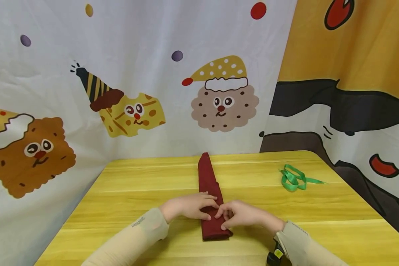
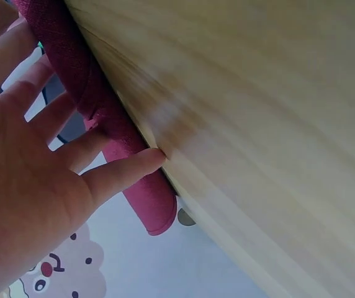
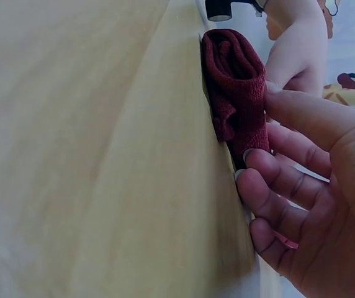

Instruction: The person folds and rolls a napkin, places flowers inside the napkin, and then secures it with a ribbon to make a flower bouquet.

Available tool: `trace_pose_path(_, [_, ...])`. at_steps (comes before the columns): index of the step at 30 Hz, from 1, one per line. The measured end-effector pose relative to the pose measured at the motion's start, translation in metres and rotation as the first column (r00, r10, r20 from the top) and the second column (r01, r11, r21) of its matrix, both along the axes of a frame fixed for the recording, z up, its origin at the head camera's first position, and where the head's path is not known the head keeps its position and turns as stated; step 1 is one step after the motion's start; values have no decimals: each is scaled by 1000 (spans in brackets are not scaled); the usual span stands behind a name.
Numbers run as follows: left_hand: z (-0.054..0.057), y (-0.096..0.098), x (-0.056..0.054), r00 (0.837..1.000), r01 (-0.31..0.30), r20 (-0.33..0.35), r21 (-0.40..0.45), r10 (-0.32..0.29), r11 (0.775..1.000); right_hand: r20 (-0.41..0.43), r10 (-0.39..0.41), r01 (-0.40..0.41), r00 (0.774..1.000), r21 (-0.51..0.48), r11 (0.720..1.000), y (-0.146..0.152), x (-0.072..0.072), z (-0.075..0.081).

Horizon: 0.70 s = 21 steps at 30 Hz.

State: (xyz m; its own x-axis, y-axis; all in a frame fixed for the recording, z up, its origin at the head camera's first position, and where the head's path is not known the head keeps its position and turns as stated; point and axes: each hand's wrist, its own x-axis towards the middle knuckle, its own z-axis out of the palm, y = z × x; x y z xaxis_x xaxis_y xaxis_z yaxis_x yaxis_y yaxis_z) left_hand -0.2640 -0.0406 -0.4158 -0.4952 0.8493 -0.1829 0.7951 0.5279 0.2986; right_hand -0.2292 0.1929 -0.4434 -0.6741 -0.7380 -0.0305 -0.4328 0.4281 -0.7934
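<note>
A dark red cloth (image 1: 209, 184), rolled into a long tapered strip, lies lengthwise on the table, its narrow end far and its wide end near. My left hand (image 1: 194, 206) reaches over the cloth from the left, fingers mostly straight and touching its top. In the left wrist view, those fingers spread along the roll (image 2: 118, 130). From the right, my right hand (image 1: 241, 214) touches the near part, thumb and index tip apart on the cloth. The right wrist view shows the coiled layers at the roll's near end (image 3: 233, 56), the thumb against it and loosely bent fingers at its side.
A loose green ribbon (image 1: 294, 179) lies on the yellow wooden table (image 1: 146, 181) at the back right. Behind the table hangs a white curtain (image 1: 146, 44) printed with cartoon figures. A small black device (image 1: 274, 256) is under my right wrist.
</note>
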Motion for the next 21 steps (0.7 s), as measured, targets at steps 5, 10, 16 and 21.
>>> trace_pose_path(5, [-1,1,3,1000,5,11,8,-5,1000,38,13,-12,999,-21,1000,2,0,-3])
trace_pose_path(10, [-2,1,6,1000,-2,31,16,1,1000,69,25,-22,997,-41,999,3,-1,-4])
trace_pose_path(16, [0,0,8,999,-10,42,27,9,1000,65,52,-48,996,-66,997,2,-2,-4])
trace_pose_path(21, [0,1,8,999,-2,35,30,1,1000,40,69,-65,997,-77,995,4,-4,-5])
